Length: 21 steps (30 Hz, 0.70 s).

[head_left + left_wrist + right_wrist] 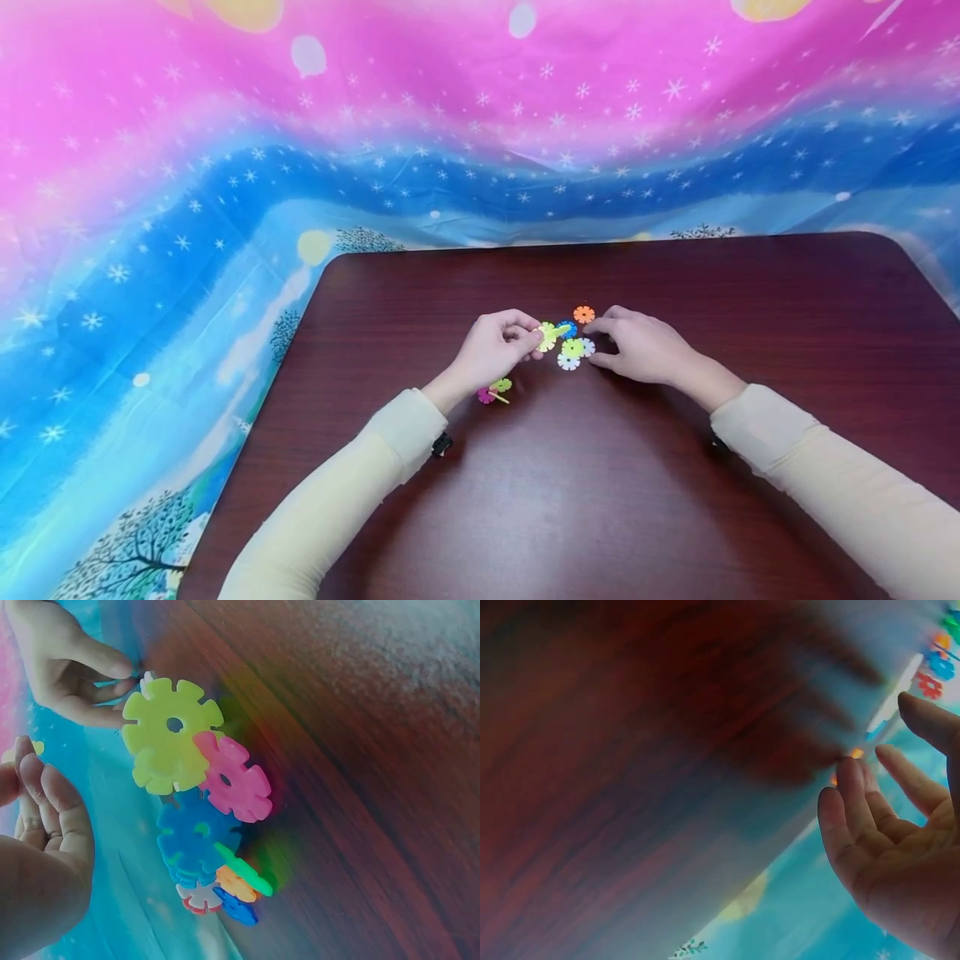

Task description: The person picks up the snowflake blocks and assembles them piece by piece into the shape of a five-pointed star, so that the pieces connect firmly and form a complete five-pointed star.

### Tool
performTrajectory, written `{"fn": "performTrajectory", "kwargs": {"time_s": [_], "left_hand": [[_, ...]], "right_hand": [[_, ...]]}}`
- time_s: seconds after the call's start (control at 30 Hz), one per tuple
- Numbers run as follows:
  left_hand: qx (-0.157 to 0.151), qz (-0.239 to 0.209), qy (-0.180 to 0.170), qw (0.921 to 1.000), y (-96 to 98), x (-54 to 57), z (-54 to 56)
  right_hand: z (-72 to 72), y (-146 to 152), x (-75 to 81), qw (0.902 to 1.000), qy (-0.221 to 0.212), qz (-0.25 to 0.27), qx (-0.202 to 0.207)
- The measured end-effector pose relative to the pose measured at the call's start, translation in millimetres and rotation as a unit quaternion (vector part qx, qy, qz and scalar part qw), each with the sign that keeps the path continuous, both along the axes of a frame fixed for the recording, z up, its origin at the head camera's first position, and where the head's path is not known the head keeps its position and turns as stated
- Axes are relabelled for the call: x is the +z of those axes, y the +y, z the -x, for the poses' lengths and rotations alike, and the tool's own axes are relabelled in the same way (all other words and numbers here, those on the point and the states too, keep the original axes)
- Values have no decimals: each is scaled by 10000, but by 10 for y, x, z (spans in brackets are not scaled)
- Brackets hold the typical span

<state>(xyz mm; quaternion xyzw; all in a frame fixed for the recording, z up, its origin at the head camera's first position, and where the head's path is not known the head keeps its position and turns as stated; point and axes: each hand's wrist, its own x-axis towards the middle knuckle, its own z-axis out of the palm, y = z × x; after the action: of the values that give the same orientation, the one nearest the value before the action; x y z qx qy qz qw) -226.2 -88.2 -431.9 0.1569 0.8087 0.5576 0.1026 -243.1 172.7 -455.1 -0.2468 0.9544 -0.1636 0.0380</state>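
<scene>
Pinching a yellow-green disc, the left hand is covering part of its rim in the head view. The right hand is lying at three o'clock from it, thumb and fingers parted; whether they are touching the pale disc is hard to tell. An orange disc is lying at two o'clock from the pinched one; a yellow disc is overlapping a white disc at four. At eight, a magenta disc is resting on the brown table.

In the left wrist view, the left hand is showing between eight and nine o'clock, cut off by the frame, its fingertips hiding most of a yellow scrap. A lime disc is showing at ten; a pink disc is meeting it at its four o'clock. Below, a large blue disc is partly hiding behind a green disc.

In the right wrist view, the right hand is running off at four o'clock, fingers loosely spread, masking an orange scrap. A red disc is showing at two. A blurred shadow is darkening the tabletop.
</scene>
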Motion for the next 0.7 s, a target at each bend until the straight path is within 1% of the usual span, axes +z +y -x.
{"fn": "performTrajectory", "kwargs": {"time_s": [0.13,0.27,0.33,0.47,0.57,0.7], "left_hand": [[17,-85,-46,10000,0,-2,3],[-30,-55,-80,9999,-7,3,0],[-46,-63,-104,9999,-13,0,1],[-31,-109,-149,9998,-18,-11,9],[-13,-152,-185,9997,-13,-14,15],[-8,-251,-254,9994,5,-9,16]], "right_hand": [[77,-25,-48,9999,-89,-46,65],[103,-25,-31,9990,-407,142,103],[103,-7,-24,9977,-599,313,99],[78,48,-26,9926,-885,829,-69],[32,97,-24,9885,-883,1205,-217],[-63,142,11,9846,-686,1570,-359]]}}
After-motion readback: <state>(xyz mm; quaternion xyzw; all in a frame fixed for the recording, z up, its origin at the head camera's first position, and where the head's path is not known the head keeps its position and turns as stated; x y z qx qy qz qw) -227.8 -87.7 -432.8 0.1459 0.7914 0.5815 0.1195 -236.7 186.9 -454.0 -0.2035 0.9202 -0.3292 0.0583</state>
